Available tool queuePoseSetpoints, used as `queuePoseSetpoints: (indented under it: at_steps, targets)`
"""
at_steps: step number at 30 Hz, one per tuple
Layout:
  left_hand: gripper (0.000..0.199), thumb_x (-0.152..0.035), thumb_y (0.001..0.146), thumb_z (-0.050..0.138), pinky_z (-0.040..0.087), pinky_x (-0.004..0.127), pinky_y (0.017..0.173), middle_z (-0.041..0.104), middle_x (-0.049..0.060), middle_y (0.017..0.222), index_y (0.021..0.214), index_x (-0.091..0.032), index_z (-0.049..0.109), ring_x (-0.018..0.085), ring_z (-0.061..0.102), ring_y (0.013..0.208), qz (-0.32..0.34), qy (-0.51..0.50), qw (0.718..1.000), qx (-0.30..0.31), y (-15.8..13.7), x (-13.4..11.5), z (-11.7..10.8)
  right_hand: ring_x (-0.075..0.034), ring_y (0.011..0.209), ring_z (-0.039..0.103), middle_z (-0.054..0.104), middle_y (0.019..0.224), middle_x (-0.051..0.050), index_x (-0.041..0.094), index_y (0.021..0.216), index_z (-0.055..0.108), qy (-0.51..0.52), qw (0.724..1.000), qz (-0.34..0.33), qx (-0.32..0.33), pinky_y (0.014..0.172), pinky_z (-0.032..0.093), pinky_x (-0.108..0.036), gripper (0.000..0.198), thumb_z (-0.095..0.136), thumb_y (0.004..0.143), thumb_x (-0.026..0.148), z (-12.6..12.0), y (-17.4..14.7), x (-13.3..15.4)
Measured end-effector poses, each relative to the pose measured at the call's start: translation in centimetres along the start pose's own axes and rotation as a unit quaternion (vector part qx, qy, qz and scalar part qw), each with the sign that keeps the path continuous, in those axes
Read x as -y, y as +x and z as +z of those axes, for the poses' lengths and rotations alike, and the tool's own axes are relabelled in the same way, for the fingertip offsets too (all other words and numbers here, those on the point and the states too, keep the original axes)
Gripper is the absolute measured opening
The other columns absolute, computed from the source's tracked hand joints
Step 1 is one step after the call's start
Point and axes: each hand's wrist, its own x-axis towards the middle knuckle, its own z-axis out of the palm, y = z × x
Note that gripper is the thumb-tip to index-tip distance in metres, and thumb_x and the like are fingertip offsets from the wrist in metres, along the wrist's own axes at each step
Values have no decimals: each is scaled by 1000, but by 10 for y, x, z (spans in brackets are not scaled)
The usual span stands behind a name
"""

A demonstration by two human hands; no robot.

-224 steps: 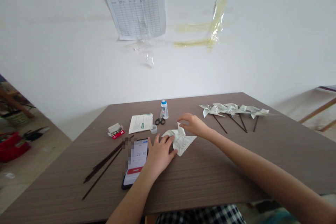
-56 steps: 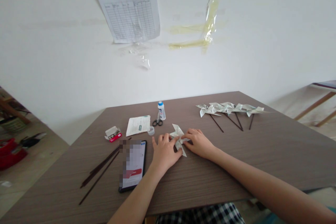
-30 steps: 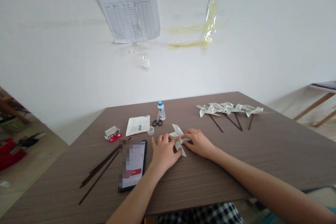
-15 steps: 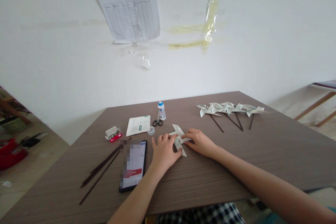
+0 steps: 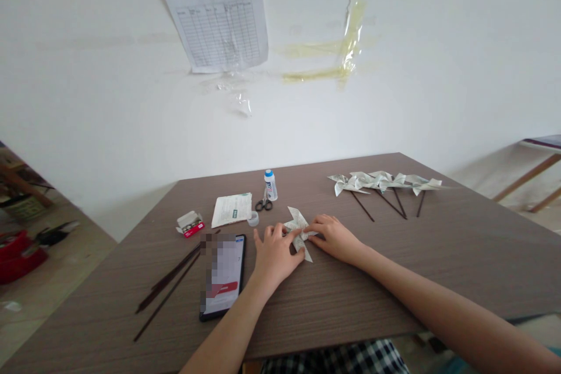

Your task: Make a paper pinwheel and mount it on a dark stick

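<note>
A paper pinwheel point(image 5: 298, 221) folded from printed paper lies on the brown table between my hands. My left hand point(image 5: 275, 251) grips it from the left, with the index finger near its centre and the thumb by the lower blade. Fingers of my right hand point(image 5: 329, 232) close on its right blade; part of the paper is hidden under both hands. Left of my left hand lies a phone point(image 5: 230, 269), its screen partly blurred out. Beyond the hands are a clear tape roll point(image 5: 253, 219), black-handled scissors point(image 5: 263, 204) and a white glue bottle point(image 5: 270, 186) with a blue cap.
Several finished pinwheels point(image 5: 383, 180) on dark sticks lie at the back right of the table point(image 5: 350, 315). Loose dark sticks point(image 5: 169, 286) rest left of the phone. A small red-and-white box point(image 5: 190, 225) and folded paper point(image 5: 231, 209) sit farther back, before a white wall.
My left index finger has straightened slightly over the pinwheel's centre. Otherwise the hands and the things on the table stay where they were.
</note>
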Motion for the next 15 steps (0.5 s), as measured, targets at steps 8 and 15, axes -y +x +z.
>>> queuePoseSetpoints:
  at_steps: [8,15]
  targets:
    - [50,-39,107,78,27,87,140,75,12,152,157,-41,81,44,61,152,5,8,1000,4,0,-1,-2,-29,112,75,81,113,-10,29,130,92,-20,1000,5,11,104,58,-43,29,75,110,19,-2,1,4]
    - [49,-40,108,78,27,88,140,75,12,151,157,-42,80,44,62,152,13,11,1000,5,1,1,-1,-29,113,76,82,113,-10,28,129,92,-18,1000,9,12,105,58,-43,27,76,110,18,-4,0,7]
